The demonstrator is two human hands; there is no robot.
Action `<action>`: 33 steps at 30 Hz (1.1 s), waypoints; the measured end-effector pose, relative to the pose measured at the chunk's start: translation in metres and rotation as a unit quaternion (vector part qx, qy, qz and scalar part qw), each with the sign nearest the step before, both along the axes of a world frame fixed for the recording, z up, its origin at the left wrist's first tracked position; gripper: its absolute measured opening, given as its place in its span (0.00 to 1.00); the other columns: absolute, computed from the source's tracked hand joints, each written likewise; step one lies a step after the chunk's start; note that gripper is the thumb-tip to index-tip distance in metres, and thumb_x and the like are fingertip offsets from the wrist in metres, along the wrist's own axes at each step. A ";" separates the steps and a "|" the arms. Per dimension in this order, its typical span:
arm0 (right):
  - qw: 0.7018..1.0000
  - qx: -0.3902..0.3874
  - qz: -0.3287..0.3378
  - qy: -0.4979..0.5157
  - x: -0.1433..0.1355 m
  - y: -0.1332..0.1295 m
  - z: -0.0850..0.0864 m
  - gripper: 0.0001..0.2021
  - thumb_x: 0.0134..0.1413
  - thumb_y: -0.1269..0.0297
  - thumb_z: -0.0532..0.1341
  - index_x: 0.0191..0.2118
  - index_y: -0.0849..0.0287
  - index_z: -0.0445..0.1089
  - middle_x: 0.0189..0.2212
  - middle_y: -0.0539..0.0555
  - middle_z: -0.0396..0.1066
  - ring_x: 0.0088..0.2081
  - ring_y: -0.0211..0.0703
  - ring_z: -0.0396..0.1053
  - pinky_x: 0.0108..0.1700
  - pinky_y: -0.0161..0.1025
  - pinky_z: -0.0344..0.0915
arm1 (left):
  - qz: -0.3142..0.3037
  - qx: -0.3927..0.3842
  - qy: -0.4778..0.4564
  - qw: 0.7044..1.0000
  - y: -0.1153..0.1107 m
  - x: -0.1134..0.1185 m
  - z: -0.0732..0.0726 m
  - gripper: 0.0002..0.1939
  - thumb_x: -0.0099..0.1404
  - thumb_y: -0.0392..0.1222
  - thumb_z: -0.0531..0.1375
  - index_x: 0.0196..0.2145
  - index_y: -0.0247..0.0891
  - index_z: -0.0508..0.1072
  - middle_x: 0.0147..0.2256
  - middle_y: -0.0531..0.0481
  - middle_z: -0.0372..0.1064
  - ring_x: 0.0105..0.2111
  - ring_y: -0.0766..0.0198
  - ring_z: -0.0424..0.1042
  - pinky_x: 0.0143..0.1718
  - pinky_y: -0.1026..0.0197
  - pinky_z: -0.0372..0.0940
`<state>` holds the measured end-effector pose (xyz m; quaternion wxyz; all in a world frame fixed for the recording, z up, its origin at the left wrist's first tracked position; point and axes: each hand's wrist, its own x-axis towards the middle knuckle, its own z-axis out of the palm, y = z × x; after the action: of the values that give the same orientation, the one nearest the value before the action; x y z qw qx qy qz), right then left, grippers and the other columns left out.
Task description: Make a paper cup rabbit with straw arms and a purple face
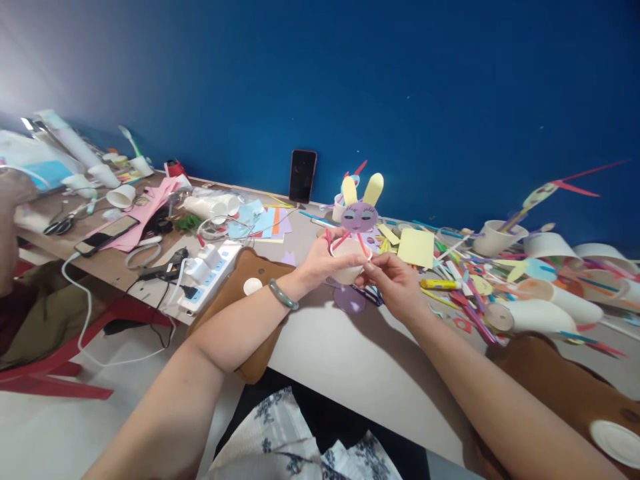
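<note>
My left hand (320,261) grips a white paper cup (349,267) from the left side, holding it above the table. My right hand (395,283) pinches the cup's right rim with its fingertips. Red paper strips stick up out of the cup. Behind the cup stands a purple paper bunny face (359,217) with yellow ears. A purple paper piece (349,300) lies on the table just below the cup. A green bangle sits on my left wrist.
Coloured paper strips, a yellow sheet (417,247) and several paper cups (495,237) litter the right side. A phone (303,176) leans on the blue wall. A power strip (213,268), glue gun (163,269), scissors and another phone (107,234) lie left. A person's arm shows at the far left.
</note>
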<state>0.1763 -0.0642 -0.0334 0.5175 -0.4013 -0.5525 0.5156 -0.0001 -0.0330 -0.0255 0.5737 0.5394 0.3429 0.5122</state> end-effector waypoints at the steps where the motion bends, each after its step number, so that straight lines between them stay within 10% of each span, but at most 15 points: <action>1: 1.000 0.008 -0.003 -0.011 0.000 -0.001 0.001 0.21 0.48 0.45 0.74 0.31 0.54 0.68 0.25 0.49 0.75 0.26 0.40 0.75 0.31 0.39 0.73 | -0.003 -0.004 -0.001 1.000 -0.001 -0.001 0.001 0.37 0.45 0.58 0.77 0.48 0.36 0.73 0.42 0.43 0.75 0.45 0.53 0.75 0.49 0.52 0.70; 7: 0.996 0.053 -0.046 -0.050 -0.001 -0.006 0.010 0.20 0.51 0.43 0.72 0.32 0.54 0.69 0.26 0.48 0.72 0.22 0.35 0.66 0.23 0.35 0.64 | -0.023 0.025 -0.012 0.999 -0.007 -0.002 0.010 0.38 0.44 0.56 0.78 0.47 0.37 0.72 0.43 0.45 0.74 0.45 0.55 0.74 0.49 0.53 0.69; 16: 0.983 -0.168 0.040 0.063 0.005 -0.001 0.020 0.25 0.46 0.46 0.73 0.24 0.56 0.59 0.18 0.41 0.50 0.17 0.28 0.42 0.17 0.30 0.40 | 0.022 0.079 0.042 0.996 -0.011 -0.001 0.007 0.38 0.48 0.47 0.77 0.54 0.38 0.70 0.47 0.43 0.73 0.54 0.49 0.72 0.58 0.48 0.65; 25: 0.969 -0.234 0.070 0.033 0.028 0.013 0.023 0.25 0.38 0.55 0.78 0.22 0.56 0.60 0.15 0.39 0.48 0.16 0.25 0.41 0.17 0.29 0.38 | 0.009 0.151 0.053 0.987 -0.011 0.004 0.001 0.28 0.50 0.42 0.72 0.48 0.37 0.69 0.46 0.43 0.74 0.47 0.52 0.75 0.53 0.51 0.68; 33: 0.991 0.001 -0.134 -0.015 0.015 0.002 0.022 0.20 0.35 0.59 0.79 0.32 0.55 0.72 0.21 0.47 0.70 0.18 0.34 0.62 0.20 0.33 0.59 | 0.031 0.136 0.067 0.988 -0.017 0.009 -0.002 0.30 0.50 0.41 0.72 0.49 0.38 0.68 0.46 0.44 0.73 0.46 0.54 0.75 0.51 0.53 0.69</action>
<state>0.1916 -0.0624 -0.0116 0.5745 -0.4785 -0.5019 0.4349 0.0091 -0.0495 -0.0278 0.4543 0.6346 0.3240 0.5346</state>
